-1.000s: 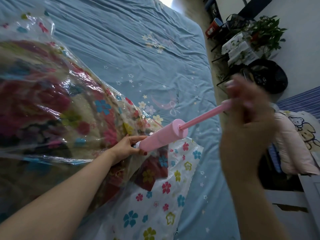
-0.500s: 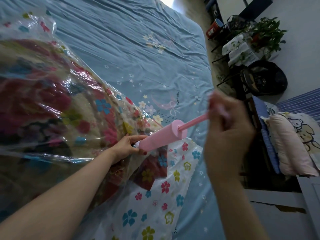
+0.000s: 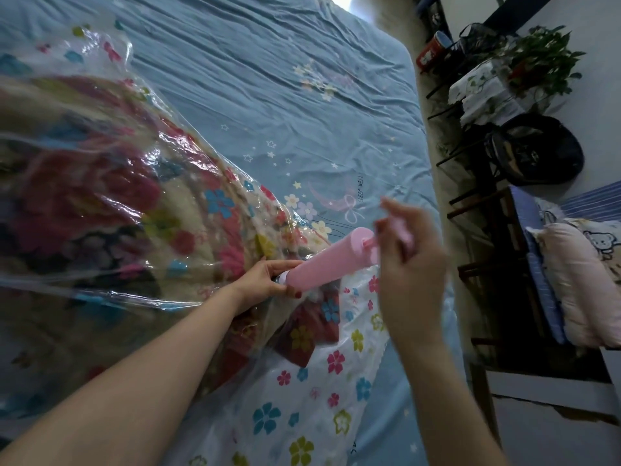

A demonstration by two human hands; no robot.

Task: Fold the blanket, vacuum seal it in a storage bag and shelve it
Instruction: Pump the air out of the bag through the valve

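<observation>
A clear storage bag [image 3: 312, 381] printed with small flowers lies on the blue bed sheet [image 3: 268, 79]. Inside it is the folded floral blanket [image 3: 100, 203], red, cream and dark. A pink hand pump [image 3: 329, 260] stands slanted on the bag, its white base end against the plastic. My left hand [image 3: 265, 279] grips the pump's base end where it meets the bag. My right hand [image 3: 410, 260] grips the pink pump handle, close against the top of the barrel; the plunger rod is almost fully inside. The valve itself is hidden under the pump.
The bed's right edge runs beside a narrow strip of floor. Beyond it stand a dark chair with a pink bear-print pillow [image 3: 584, 280], a black bag [image 3: 537, 153], a potted plant [image 3: 541, 58] on a cloth-covered stand and a red can [image 3: 431, 50].
My right hand has pushed the pump handle down toward the barrel, from fully drawn out to almost fully in. My left hand and the pump's barrel stayed in place.
</observation>
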